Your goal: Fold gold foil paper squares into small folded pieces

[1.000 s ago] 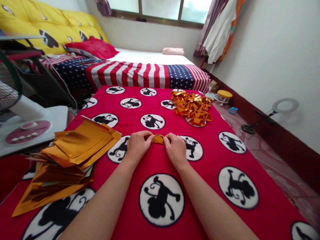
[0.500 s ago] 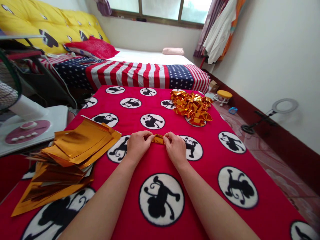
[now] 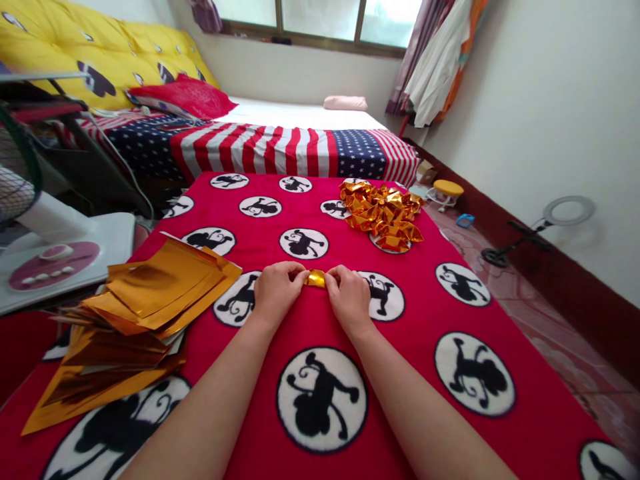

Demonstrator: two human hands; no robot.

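Since the earlier frame, the folded gold foil piece [image 3: 315, 278] has turned slightly, its visible face now brighter; our left hand [image 3: 277, 288] and right hand [image 3: 350, 293] keep nearly the same position, each pinching one end between thumb and fingers; we locate the piece between the left and right edges of the red monkey-print cloth [image 3: 400, 373]; a loose stack of gold foil sheets [image 3: 160, 283] lies along the left edge, a pile of folded foil pieces [image 3: 380, 210] near the far right corner.
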